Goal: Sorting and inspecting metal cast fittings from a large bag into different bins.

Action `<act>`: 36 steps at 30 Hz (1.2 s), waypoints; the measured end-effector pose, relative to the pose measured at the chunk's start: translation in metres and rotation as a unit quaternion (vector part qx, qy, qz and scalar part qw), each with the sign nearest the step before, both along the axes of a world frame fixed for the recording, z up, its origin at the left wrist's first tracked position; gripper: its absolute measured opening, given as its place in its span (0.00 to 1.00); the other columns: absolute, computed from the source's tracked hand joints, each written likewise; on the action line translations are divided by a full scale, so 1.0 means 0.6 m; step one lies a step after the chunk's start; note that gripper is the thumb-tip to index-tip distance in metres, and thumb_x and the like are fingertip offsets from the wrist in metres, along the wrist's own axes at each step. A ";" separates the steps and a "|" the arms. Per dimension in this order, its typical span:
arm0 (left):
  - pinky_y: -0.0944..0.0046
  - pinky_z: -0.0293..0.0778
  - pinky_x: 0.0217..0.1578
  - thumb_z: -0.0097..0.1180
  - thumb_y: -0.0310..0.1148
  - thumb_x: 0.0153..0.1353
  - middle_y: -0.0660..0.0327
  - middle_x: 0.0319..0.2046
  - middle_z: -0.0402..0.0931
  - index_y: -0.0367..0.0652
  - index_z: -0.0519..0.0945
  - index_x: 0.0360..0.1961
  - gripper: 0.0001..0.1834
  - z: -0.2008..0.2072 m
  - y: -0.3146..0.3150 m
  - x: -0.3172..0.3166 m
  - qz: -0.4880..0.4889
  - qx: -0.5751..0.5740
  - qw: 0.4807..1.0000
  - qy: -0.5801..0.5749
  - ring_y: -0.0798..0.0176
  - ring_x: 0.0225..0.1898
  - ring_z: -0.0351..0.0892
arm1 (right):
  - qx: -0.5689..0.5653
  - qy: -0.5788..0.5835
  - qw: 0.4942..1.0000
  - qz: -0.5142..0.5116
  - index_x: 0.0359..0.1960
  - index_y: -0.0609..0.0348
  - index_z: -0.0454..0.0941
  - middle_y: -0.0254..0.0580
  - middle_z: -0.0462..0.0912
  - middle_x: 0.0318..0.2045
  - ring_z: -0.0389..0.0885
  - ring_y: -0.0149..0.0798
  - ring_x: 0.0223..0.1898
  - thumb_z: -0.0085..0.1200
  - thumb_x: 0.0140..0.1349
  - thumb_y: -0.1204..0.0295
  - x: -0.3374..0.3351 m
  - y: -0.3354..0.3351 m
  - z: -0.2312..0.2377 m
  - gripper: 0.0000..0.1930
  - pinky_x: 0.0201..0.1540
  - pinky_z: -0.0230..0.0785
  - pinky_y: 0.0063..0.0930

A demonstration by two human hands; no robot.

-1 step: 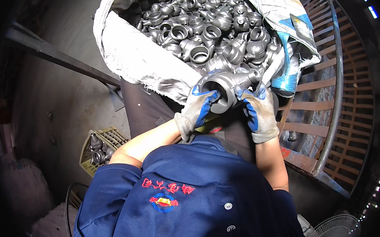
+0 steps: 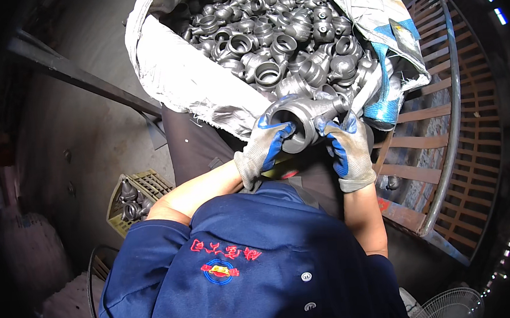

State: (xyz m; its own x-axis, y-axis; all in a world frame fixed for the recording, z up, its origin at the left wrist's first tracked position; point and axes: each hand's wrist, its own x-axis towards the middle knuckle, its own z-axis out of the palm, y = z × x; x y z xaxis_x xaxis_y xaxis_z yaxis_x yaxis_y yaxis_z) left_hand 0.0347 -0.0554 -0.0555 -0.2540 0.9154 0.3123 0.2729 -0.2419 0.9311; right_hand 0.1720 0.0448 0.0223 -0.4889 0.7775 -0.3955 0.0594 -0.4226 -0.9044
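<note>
In front of my chest a dark grey metal casting (image 2: 316, 108) lies tilted on its side between my gloved hands. Its wide round mouth is turned toward me and the left; the narrow knobbed end points right. My left hand (image 2: 266, 144) is closed on the rim, with the thumb inside the mouth and the other fingers partly hidden behind. At the narrow end, my right hand (image 2: 346, 146) grips the casting's side with bent fingers. Both gloves are grey-white with blue palms. Just beyond, a large white woven sack (image 2: 193, 83) stands open, heaped with similar castings (image 2: 268, 73).
A yellowish plastic crate (image 2: 115, 211) with several castings stands on the floor at left. On the right is a slatted metal rack (image 2: 453, 104). A dark metal beam (image 2: 86, 76) crosses the upper left. At the lower right stands a fan (image 2: 452, 308).
</note>
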 end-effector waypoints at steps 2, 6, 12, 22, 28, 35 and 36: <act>0.64 0.71 0.47 0.51 0.22 0.53 0.57 0.46 0.72 0.38 0.64 0.57 0.27 -0.011 0.002 0.003 0.018 0.049 0.998 -0.026 0.66 0.46 0.72 | 0.004 -0.022 1.000 0.004 0.45 0.55 0.70 0.26 0.72 0.17 0.61 0.16 0.11 0.61 0.49 0.79 0.004 0.000 0.002 0.20 0.12 0.50 0.11; 0.64 0.71 0.48 0.50 0.21 0.53 0.57 0.47 0.72 0.38 0.65 0.57 0.27 -0.006 0.004 0.004 0.015 -0.004 1.000 -0.017 0.66 0.47 0.71 | -0.049 0.075 0.995 0.040 0.46 0.57 0.69 0.30 0.76 0.24 0.67 0.19 0.17 0.56 0.50 0.78 0.020 -0.012 0.005 0.19 0.17 0.55 0.12; 0.60 0.57 0.59 0.54 0.35 0.51 0.54 0.57 0.64 0.34 0.60 0.60 0.34 0.026 0.011 0.008 0.033 -0.042 0.948 -0.315 0.61 0.58 0.63 | -0.051 0.018 0.998 -0.027 0.48 0.52 0.67 0.25 0.73 0.27 0.68 0.18 0.21 0.59 0.49 0.78 0.004 -0.020 -0.015 0.23 0.17 0.54 0.10; 0.67 0.57 0.58 0.39 0.16 0.42 0.56 0.58 0.63 0.36 0.61 0.61 0.37 0.011 0.013 0.002 0.019 0.027 0.916 -0.400 0.65 0.59 0.61 | -0.094 0.102 0.990 0.007 0.42 0.50 0.72 0.26 0.76 0.27 0.69 0.18 0.24 0.55 0.51 0.77 0.006 -0.032 -0.007 0.16 0.21 0.57 0.11; 0.65 0.56 0.60 0.37 0.15 0.42 0.56 0.58 0.62 0.37 0.61 0.60 0.37 0.013 0.015 0.006 0.019 0.021 0.919 -0.392 0.65 0.61 0.59 | -0.103 0.077 0.991 -0.038 0.44 0.51 0.70 0.26 0.75 0.27 0.69 0.18 0.22 0.55 0.51 0.78 -0.001 -0.036 -0.005 0.18 0.21 0.57 0.11; 0.64 0.53 0.62 0.40 0.19 0.44 0.55 0.59 0.61 0.35 0.60 0.61 0.36 0.014 0.014 0.000 0.040 0.012 0.955 -0.293 0.63 0.62 0.57 | -0.067 0.087 0.994 -0.014 0.44 0.53 0.70 0.26 0.72 0.25 0.68 0.18 0.21 0.56 0.50 0.79 -0.005 -0.028 -0.011 0.18 0.18 0.57 0.12; 0.64 0.53 0.62 0.40 0.19 0.44 0.55 0.59 0.61 0.35 0.60 0.61 0.36 0.018 0.014 -0.001 0.041 0.012 0.955 -0.292 0.63 0.62 0.57 | -0.067 0.088 0.994 -0.014 0.44 0.53 0.70 0.26 0.72 0.25 0.68 0.18 0.21 0.56 0.50 0.79 -0.005 -0.029 -0.015 0.18 0.18 0.57 0.12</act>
